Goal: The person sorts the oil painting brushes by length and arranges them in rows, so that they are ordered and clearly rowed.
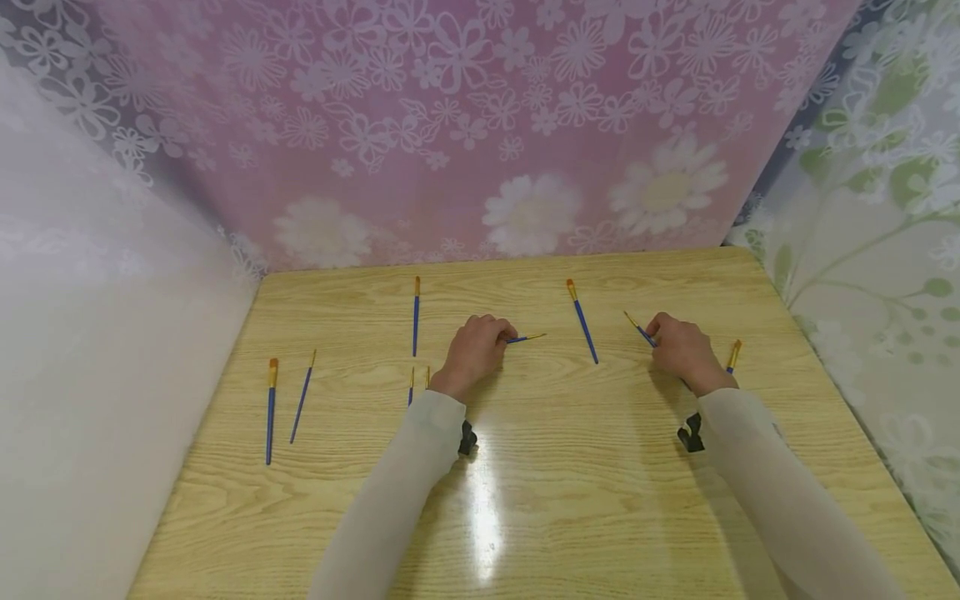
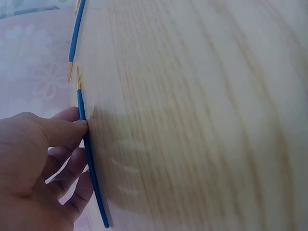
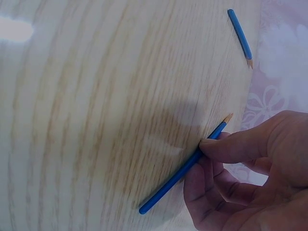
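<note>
My left hand (image 1: 474,352) pinches a thin blue paintbrush (image 2: 91,159) between thumb and fingers, its fine tip pointing right in the head view. Over on the right, my right hand (image 1: 684,352) pinches another slim blue paintbrush (image 3: 175,179), with its gold ferrule and tip angled up and left in the head view. Both brushes are held close over the wooden table (image 1: 555,500). Between the two hands lies a wider paintbrush (image 1: 582,321) with an orange-brown head. One more paintbrush (image 1: 734,357) shows partly behind the right wrist.
A wide paintbrush (image 1: 271,412) and a thin paintbrush (image 1: 303,397) lie at the table's left. Another paintbrush (image 1: 416,317) lies toward the back. Two thin brushes are partly covered by the left sleeve (image 1: 420,442). A pink flowered curtain (image 1: 450,167) borders the far edge.
</note>
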### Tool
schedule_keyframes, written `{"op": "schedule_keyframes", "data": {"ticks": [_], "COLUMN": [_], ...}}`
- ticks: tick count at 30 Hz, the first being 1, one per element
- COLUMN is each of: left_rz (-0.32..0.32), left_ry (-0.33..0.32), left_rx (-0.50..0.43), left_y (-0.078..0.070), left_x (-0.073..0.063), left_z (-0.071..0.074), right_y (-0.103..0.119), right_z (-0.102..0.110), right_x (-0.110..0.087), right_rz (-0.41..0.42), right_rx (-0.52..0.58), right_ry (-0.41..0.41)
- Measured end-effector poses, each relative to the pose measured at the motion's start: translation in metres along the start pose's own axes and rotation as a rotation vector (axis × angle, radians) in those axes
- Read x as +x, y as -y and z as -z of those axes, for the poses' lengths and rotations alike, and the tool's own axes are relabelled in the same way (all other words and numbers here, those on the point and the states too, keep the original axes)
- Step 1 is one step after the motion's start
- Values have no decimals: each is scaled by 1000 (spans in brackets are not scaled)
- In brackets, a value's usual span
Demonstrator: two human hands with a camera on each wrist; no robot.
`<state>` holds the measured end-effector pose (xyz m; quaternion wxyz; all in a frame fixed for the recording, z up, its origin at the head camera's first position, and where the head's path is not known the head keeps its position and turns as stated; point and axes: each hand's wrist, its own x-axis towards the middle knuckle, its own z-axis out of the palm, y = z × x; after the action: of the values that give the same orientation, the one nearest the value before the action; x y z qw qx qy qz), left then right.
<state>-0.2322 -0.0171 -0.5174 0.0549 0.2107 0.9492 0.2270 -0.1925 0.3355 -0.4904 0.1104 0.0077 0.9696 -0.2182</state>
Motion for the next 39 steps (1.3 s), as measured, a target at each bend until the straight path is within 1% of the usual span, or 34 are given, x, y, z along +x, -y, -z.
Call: {"op": "schedule_keyframes", "data": {"ticks": [10,15,19,24,28,31,34,39], "left_rz": [-8,-21,-18,14,32,35,36,69], "left_ry": [-16,-47,-59,-51,-18,0,-4,-23], "left_rx": [3,14,16,-4,-51,-78,-90,-127], "left_y": [1,0,0,0,0,2,4,7], "left_x": [-4,-6,-11,-20,-26,-32,-40,-55], "left_z": [0,4,11,21,28,31,32,35], "right_y": [0,0,-1,-1,-1,0,-1,-1], "right_z": [0,1,1,0,1,1,1,-2], "right_x": [0,1,0,0,0,0,0,1], "right_rz": [-1,6,1,0,-1,-2,-3,-11], "right_rx": [9,2,1,2,0,2,0,12], "right_ry": [7,-2,16,18,11,12,11,6]}}
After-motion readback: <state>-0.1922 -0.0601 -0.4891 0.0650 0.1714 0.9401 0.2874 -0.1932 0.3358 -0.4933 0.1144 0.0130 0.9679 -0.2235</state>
